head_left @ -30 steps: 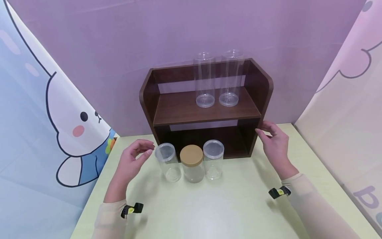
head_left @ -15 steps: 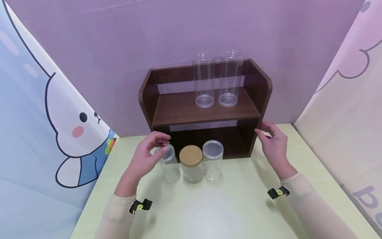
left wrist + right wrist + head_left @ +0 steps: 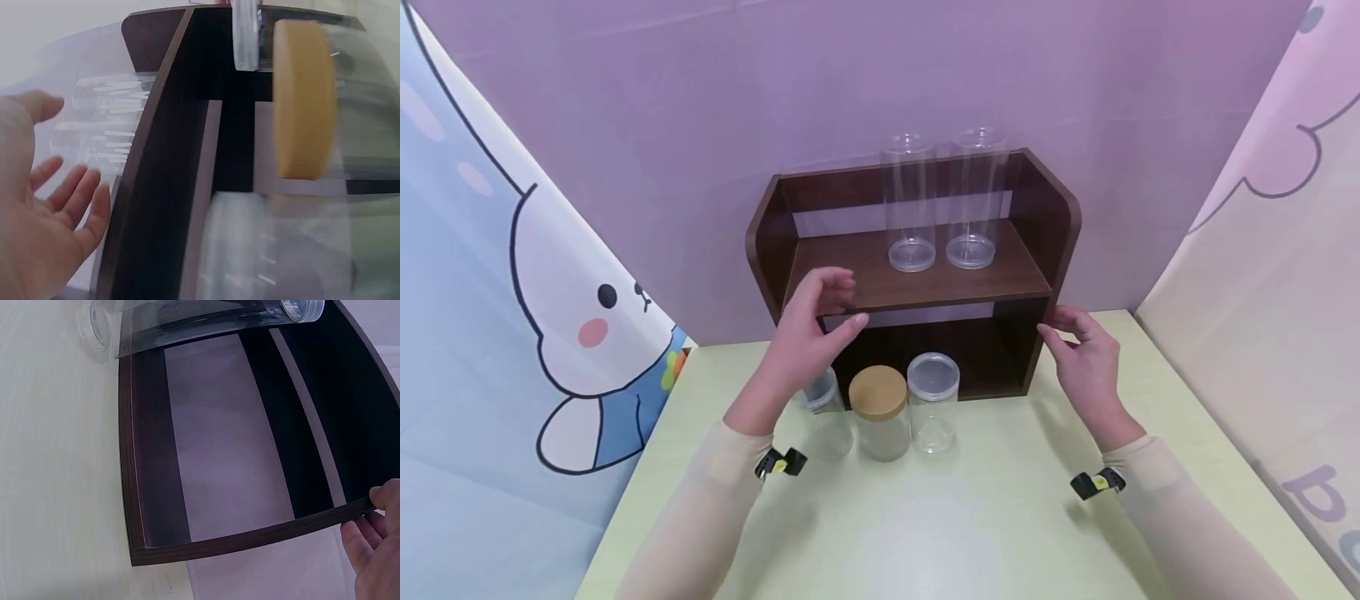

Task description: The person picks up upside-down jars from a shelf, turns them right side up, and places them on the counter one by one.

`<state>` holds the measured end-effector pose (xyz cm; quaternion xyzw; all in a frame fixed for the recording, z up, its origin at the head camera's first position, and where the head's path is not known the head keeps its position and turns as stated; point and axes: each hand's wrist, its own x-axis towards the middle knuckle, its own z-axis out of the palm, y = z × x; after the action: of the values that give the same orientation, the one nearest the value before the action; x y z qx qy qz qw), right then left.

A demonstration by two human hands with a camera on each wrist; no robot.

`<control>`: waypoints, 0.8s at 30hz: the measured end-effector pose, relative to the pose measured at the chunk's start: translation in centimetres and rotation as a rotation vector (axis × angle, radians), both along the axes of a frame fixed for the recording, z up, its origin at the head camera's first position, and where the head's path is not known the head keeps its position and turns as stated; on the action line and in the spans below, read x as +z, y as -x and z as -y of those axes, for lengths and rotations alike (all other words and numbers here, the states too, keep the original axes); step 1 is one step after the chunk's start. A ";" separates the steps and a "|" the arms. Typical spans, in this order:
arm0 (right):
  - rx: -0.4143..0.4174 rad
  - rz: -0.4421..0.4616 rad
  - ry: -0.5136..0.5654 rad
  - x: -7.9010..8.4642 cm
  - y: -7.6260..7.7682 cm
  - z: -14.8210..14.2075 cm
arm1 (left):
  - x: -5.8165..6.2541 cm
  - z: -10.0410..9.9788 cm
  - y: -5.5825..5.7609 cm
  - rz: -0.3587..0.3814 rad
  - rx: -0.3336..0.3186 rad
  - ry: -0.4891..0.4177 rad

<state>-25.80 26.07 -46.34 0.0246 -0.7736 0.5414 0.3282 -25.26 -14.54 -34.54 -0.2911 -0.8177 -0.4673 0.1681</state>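
we see the dark brown shelf (image 3: 955, 285) standing on the pale table (image 3: 992, 517). the right hand (image 3: 1086, 354) pinches the front edge of its right panel (image 3: 1049, 217), thumb on one face and fingers on the other. the left hand (image 3: 812, 329) holds nothing: its fingers bend loosely, the thumb well apart from them. it hovers before the left half of the upper board (image 3: 867, 257), and we cannot tell whether a fingertip meets the board's front edge.

on the right half of that board we find the left cylinder (image 3: 911, 200) and the right cylinder (image 3: 976, 196), tall, see-through and upright, with a narrow gap between them. to their left a broad stretch of board runs to the left panel (image 3: 772, 237); to their right there is a slimmer strip.

below the left hand, its wrist partly hides the left jar (image 3: 831, 429). this stands upright on the table in a close row with the tan-lidded middle jar (image 3: 882, 421) and the right jar (image 3: 933, 404), all before the lower opening. we see room there between the right jar and the right panel.
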 end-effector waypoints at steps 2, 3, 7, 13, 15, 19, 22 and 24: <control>-0.001 -0.003 -0.004 0.0 0.0 0.0 | 0.8 -0.9 0.7 -0.017 0.040 0.000; -0.001 -0.005 -0.007 0.0 -0.1 0.0 | 1.2 -1.3 1.0 -0.022 0.062 0.003; 0.001 -0.008 -0.016 0.0 -0.1 0.0 | 2.6 -2.8 2.5 -0.016 0.138 0.023; -0.001 -0.010 -0.013 -0.1 0.0 -0.1 | 4.2 -5.0 5.0 0.082 0.184 0.058; 0.000 -0.010 -0.012 -0.1 0.0 -0.2 | 4.4 -5.6 5.8 0.099 0.205 0.056; 0.003 -0.014 -0.012 -0.2 0.1 -0.1 | 4.8 -6.5 7.0 0.120 0.248 0.062; 0.005 -0.015 -0.009 -0.2 0.1 -0.1 | 4.9 -7.1 7.5 0.142 0.271 0.082; 0.004 -0.014 -0.008 -0.1 0.1 -0.2 | 5.1 -7.4 7.8 0.159 0.279 0.090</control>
<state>-25.91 26.22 -46.49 0.0311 -0.7735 0.5387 0.3324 -33.07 -7.10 -29.48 -0.1443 -0.8810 -0.4239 0.1527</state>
